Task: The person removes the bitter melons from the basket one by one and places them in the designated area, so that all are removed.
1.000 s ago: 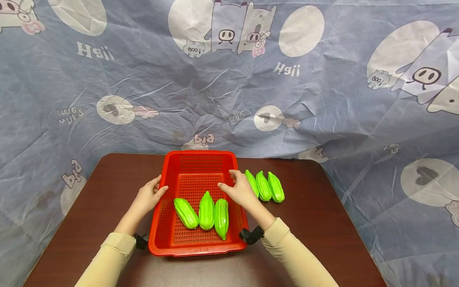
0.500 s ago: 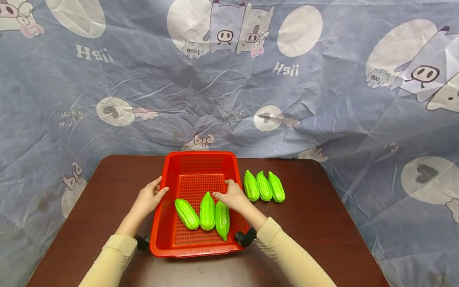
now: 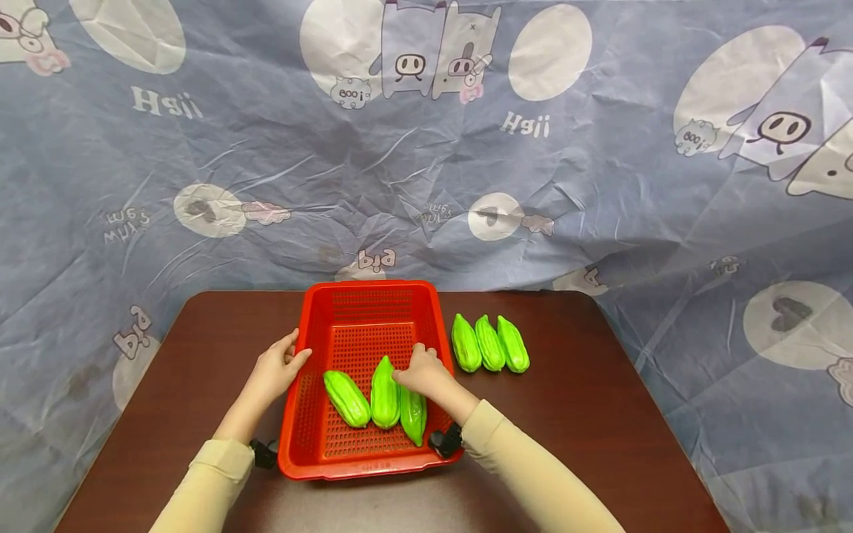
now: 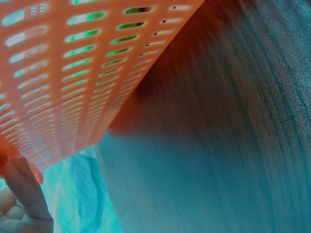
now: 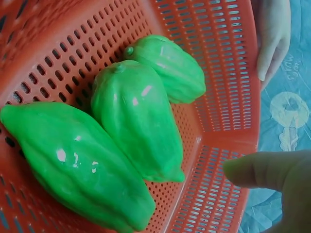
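A red perforated plastic basket (image 3: pixel 360 468) stands on the table with three glossy, ridged green papaya-like fruits inside: a left one (image 3: pixel 346 400), a middle one (image 3: pixel 385 396) and a right one (image 3: pixel 414 420). My left hand (image 3: pixel 275 370) grips the basket's left rim, thumb over it and fingers outside. In the left wrist view, fingers (image 4: pixel 29 194) show at the basket's edge. My right hand (image 3: pixel 426 371) hovers above the right fruit and hides its upper end. In the right wrist view its thumb (image 5: pixel 262 170) is apart from the fruits.
Three more green fruits (image 3: pixel 490 344) lie side by side on the dark brown table (image 3: pixel 566 414), right of the basket. A blue patterned cloth (image 3: pixel 373 170) hangs behind the table. A black wrist camera (image 3: pixel 445 440) overlaps the basket's near right corner.
My right hand has moved left and toward me, from the basket's right rim to above the right fruit. The loose fruits beside the basket are uncovered. My left hand stays at the rim.
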Tool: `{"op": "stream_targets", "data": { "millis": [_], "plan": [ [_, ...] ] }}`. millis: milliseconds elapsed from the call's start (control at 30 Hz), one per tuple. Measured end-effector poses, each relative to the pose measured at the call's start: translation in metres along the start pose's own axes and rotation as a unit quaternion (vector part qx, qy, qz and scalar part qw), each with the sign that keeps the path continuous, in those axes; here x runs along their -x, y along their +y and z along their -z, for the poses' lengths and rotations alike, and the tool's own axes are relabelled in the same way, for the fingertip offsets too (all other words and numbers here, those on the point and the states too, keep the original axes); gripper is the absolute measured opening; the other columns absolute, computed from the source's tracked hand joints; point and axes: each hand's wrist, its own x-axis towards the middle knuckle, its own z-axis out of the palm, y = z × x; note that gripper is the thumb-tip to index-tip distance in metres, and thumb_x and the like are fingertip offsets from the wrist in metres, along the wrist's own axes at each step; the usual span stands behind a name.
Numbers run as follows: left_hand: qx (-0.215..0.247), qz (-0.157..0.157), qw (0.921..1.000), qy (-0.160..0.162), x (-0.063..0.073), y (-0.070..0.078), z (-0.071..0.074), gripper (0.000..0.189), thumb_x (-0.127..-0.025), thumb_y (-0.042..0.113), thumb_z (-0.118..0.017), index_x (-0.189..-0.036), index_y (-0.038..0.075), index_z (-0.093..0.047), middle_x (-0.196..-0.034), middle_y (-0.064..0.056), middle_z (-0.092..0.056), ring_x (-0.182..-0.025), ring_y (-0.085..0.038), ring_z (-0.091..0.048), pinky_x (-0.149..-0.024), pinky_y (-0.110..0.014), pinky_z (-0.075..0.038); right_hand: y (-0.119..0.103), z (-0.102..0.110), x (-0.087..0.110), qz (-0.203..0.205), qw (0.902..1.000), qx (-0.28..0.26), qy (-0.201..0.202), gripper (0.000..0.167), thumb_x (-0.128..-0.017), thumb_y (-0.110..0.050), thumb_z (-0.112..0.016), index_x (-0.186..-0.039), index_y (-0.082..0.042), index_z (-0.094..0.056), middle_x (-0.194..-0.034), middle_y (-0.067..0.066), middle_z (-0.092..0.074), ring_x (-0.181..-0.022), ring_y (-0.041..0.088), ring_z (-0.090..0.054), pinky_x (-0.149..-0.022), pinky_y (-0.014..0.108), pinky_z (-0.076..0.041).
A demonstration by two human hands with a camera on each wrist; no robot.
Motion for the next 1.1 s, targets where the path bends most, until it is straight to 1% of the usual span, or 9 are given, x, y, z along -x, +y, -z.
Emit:
{"op": "stream_targets", "data": {
  "millis": [100,300,400,467,600,833,933,1000,1100],
  "plan": [
    [-0.002,0.001,1.0,-0.002,0.0,0.0,0.0,0.063,-0.1,0.02,-0.059,-0.149,-0.009,-0.033,-0.119,-0.03,-0.059,-0.098,-0.034,-0.062,-0.078,-0.043,-0.055,0.001,-0.003,-0.004,-0.003,0.9999,0.016,-0.004,0.07,-0.091,-0.03,-0.068,-0.14,0.009,-0.039,-0.135,0.033,-0.044,-0.115,0.044,-0.055,-0.094,0.051,-0.047],
    [-0.008,0.001,1.0,-0.003,0.0,0.002,0.0,0.064,-0.1,0.022,-0.058,-0.149,-0.009,-0.032,-0.118,-0.029,-0.061,-0.098,-0.035,-0.063,-0.078,-0.043,-0.055,0.0,-0.007,-0.006,-0.015,0.999,0.026,-0.034,0.078,-0.09,-0.028,-0.066,-0.148,0.01,-0.03,-0.139,0.036,-0.039,-0.125,0.048,-0.048,-0.103,0.054,-0.042],
    [-0.007,0.001,1.0,-0.003,0.001,0.003,0.0,0.064,-0.1,0.022,-0.058,-0.149,-0.009,-0.032,-0.116,-0.028,-0.062,-0.097,-0.035,-0.063,-0.077,-0.042,-0.055,-0.001,-0.008,-0.006,-0.028,0.9981,0.032,-0.045,0.077,-0.09,-0.025,-0.065,-0.149,0.01,-0.029,-0.14,0.036,-0.039,-0.125,0.048,-0.048,-0.102,0.053,-0.043],
    [-0.008,0.0,1.0,-0.003,0.001,0.003,0.0,0.064,-0.1,0.022,-0.058,-0.149,-0.009,-0.033,-0.115,-0.028,-0.063,-0.097,-0.034,-0.064,-0.077,-0.042,-0.055,-0.002,-0.01,-0.007,-0.033,0.9976,0.037,-0.049,0.073,-0.09,-0.023,-0.064,-0.146,0.01,-0.032,-0.137,0.035,-0.041,-0.124,0.048,-0.048,-0.101,0.052,-0.043],
    [-0.008,0.001,1.0,-0.001,0.001,0.003,0.0,0.063,-0.1,0.022,-0.059,-0.149,-0.009,-0.033,-0.115,-0.027,-0.063,-0.097,-0.034,-0.063,-0.077,-0.042,-0.055,-0.003,-0.012,-0.009,-0.035,0.9961,0.053,-0.062,0.067,-0.089,-0.019,-0.062,-0.143,0.011,-0.036,-0.131,0.034,-0.045,-0.121,0.047,-0.049,-0.099,0.05,-0.044],
    [-0.01,-0.001,0.9999,0.002,0.001,0.003,0.0,0.063,-0.1,0.021,-0.059,-0.149,-0.009,-0.033,-0.114,-0.027,-0.063,-0.096,-0.034,-0.063,-0.078,-0.043,-0.054,-0.004,-0.017,-0.016,-0.028,0.9843,0.138,-0.107,0.066,-0.091,-0.022,-0.062,-0.143,0.01,-0.035,-0.137,0.031,-0.044,-0.12,0.036,-0.051,-0.096,0.042,-0.047],
    [-0.012,-0.003,0.9999,0.006,0.001,0.002,0.0,0.063,-0.099,0.02,-0.059,-0.148,-0.01,-0.034,-0.114,-0.028,-0.063,-0.096,-0.034,-0.063,-0.079,-0.044,-0.054,-0.003,-0.018,-0.018,-0.027,0.9818,0.151,-0.111,0.059,-0.089,-0.021,-0.065,-0.135,0.009,-0.041,-0.127,0.028,-0.05,-0.112,0.032,-0.054,-0.091,0.039,-0.049],
    [-0.013,-0.004,0.9999,0.009,0.0,0.002,0.0,0.063,-0.099,0.02,-0.06,-0.148,-0.01,-0.035,-0.112,-0.027,-0.064,-0.095,-0.034,-0.064,-0.079,-0.045,-0.054,-0.002,-0.019,-0.018,-0.026,0.9816,0.156,-0.107,0.051,-0.087,-0.02,-0.068,-0.124,0.007,-0.046,-0.114,0.023,-0.056,-0.099,0.029,-0.056,-0.084,0.036,-0.049],
    [-0.013,-0.006,0.9998,0.009,0.0,0.003,-0.001,0.063,-0.099,0.02,-0.06,-0.148,-0.011,-0.035,-0.111,-0.027,-0.064,-0.094,-0.034,-0.064,-0.079,-0.044,-0.054,-0.001,-0.019,-0.018,-0.029,0.9805,0.164,-0.105,0.041,-0.085,-0.018,-0.07,-0.112,0.004,-0.049,-0.097,0.017,-0.056,-0.083,0.024,-0.053,-0.074,0.033,-0.046]
  ]
}}
